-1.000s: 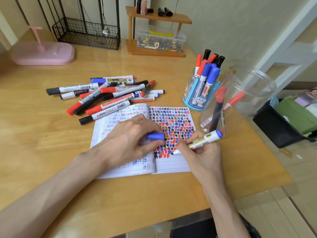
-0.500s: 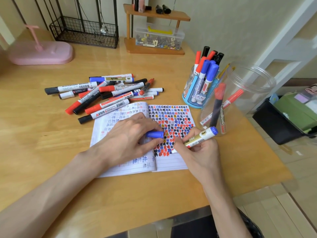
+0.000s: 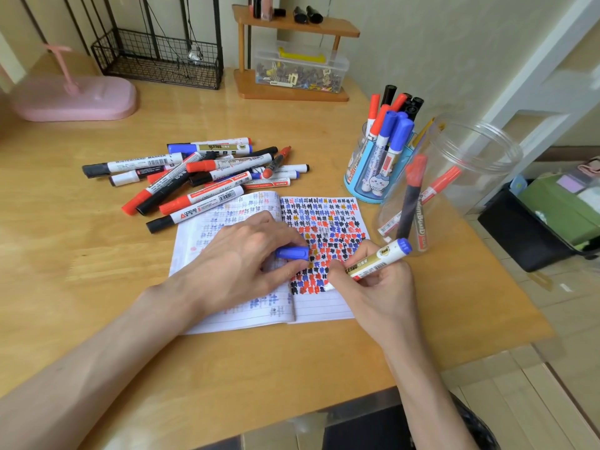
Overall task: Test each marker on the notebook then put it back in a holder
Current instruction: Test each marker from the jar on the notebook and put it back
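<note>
Fingers (image 3: 339, 275) of the right hand (image 3: 380, 293): curled round the blue marker (image 3: 373, 259), tip on the right page of the notebook (image 3: 324, 306).
Fingers (image 3: 287, 271) of the left hand (image 3: 240, 258): pinch the blue cap (image 3: 292, 253) above the notebook's fold.
Clear jar (image 3: 470, 177): just right of the notebook, markers inside.
Blue holder (image 3: 360, 181): behind it, full.
Loose markers (image 3: 201, 177): heaped on the surface (image 3: 97, 254) beyond the notebook.
</note>
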The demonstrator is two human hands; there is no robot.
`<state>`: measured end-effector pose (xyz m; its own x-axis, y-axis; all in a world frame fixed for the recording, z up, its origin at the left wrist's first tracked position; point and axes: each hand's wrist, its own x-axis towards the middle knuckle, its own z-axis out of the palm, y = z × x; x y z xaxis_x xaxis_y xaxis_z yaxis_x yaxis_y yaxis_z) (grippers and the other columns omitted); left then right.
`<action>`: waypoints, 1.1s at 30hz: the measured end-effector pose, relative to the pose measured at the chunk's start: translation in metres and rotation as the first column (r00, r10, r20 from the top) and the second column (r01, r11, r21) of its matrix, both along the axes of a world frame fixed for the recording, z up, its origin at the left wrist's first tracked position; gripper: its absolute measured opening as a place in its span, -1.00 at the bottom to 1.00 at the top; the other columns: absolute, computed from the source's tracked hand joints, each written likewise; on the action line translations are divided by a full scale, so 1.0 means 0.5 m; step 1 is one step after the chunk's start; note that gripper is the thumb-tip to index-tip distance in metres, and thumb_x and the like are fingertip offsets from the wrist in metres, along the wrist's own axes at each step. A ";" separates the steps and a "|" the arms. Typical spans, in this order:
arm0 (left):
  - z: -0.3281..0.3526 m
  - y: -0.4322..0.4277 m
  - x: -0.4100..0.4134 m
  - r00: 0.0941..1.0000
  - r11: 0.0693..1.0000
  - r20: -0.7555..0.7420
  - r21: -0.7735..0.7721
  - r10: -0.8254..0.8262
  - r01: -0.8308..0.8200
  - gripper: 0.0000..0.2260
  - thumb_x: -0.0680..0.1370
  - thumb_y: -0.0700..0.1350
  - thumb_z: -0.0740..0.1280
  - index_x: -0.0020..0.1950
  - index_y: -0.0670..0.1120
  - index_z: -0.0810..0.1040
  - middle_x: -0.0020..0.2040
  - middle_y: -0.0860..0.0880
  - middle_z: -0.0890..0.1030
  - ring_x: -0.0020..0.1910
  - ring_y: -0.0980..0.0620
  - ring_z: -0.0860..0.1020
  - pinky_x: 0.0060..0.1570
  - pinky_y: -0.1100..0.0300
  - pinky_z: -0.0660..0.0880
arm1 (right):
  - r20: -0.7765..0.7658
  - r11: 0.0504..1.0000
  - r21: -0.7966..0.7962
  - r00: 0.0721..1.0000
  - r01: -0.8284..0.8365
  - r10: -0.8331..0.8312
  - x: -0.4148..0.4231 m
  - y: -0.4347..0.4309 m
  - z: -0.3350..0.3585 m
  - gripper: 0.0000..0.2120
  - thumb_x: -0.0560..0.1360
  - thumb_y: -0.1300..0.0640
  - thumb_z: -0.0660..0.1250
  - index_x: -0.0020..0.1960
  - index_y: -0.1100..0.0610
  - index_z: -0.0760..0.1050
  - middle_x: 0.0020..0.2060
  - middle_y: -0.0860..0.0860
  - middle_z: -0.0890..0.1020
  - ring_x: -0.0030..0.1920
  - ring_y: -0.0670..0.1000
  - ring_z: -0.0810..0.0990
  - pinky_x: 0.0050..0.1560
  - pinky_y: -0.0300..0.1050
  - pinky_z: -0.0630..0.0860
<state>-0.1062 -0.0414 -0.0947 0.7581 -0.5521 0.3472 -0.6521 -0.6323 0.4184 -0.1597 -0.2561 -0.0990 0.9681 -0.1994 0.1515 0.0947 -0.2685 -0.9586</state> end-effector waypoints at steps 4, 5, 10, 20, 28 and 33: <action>-0.001 0.001 0.001 1.000 1.000 -0.002 0.004 -0.003 0.003 -0.82 0.61 0.17 0.33 0.13 0.13 0.59 -0.09 0.26 0.55 -0.01 0.20 0.42 -0.23 0.30 0.31 | 0.011 1.000 0.025 1.000 0.014 -0.014 0.001 -0.005 0.000 -0.70 0.47 0.40 0.50 -0.26 0.23 0.39 -0.53 -0.10 0.46 -0.46 -0.10 0.46 -0.40 -0.26 0.39; -0.001 0.001 0.000 1.000 1.000 -0.001 0.007 -0.004 0.004 -0.82 0.61 0.16 0.34 0.13 0.13 0.59 -0.08 0.24 0.58 0.00 0.18 0.43 -0.22 0.25 0.33 | 0.012 0.999 0.031 1.000 0.012 -0.013 0.001 -0.007 0.001 -0.69 0.47 0.40 0.50 -0.27 0.21 0.40 -0.53 -0.11 0.48 -0.47 -0.14 0.49 -0.40 -0.30 0.40; -0.002 0.001 0.001 1.000 1.000 0.004 0.004 -0.012 0.012 -0.79 0.61 0.19 0.30 0.14 0.12 0.59 -0.06 0.23 0.59 0.00 0.19 0.43 -0.22 0.32 0.27 | 0.010 0.998 0.061 1.000 -0.008 0.008 0.001 -0.002 0.009 -0.71 0.49 0.40 0.51 -0.27 0.21 0.44 -0.54 -0.12 0.56 -0.47 -0.21 0.55 -0.39 -0.35 0.43; -0.003 0.001 0.002 1.000 1.000 0.002 0.018 0.000 0.000 -0.79 0.61 0.17 0.32 0.15 0.12 0.59 -0.04 0.23 0.60 0.00 0.19 0.43 -0.19 0.22 0.34 | -0.015 0.999 0.026 1.000 0.018 -0.018 0.000 -0.005 0.007 -0.70 0.49 0.37 0.50 -0.28 0.17 0.44 -0.53 -0.13 0.55 -0.48 -0.20 0.53 -0.40 -0.34 0.41; 0.001 0.001 -0.001 1.000 1.000 -0.014 0.015 -0.001 0.001 -0.82 0.61 0.16 0.33 0.13 0.13 0.59 -0.06 0.24 0.59 -0.01 0.18 0.43 -0.19 0.18 0.40 | -0.027 1.000 0.018 1.000 0.000 0.001 -0.002 -0.003 0.006 -0.74 0.49 0.39 0.48 -0.24 0.26 0.42 -0.54 -0.12 0.48 -0.49 -0.18 0.47 -0.41 -0.32 0.39; -0.001 0.002 0.001 1.000 1.000 -0.015 -0.004 -0.007 0.007 -0.80 0.62 0.17 0.32 0.14 0.11 0.60 -0.06 0.22 0.60 0.01 0.14 0.47 -0.16 0.12 0.48 | -0.021 0.998 0.034 0.998 0.060 -0.059 -0.002 -0.007 0.012 -0.74 0.51 0.36 0.48 -0.26 0.21 0.45 -0.53 -0.11 0.49 -0.48 -0.16 0.44 -0.41 -0.30 0.37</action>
<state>-0.1055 -0.0402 -0.0952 0.7597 -0.5557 0.3378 -0.6497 -0.6263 0.4309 -0.1605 -0.2593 -0.0932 0.9572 -0.2613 0.1244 0.0606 -0.2394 -0.9690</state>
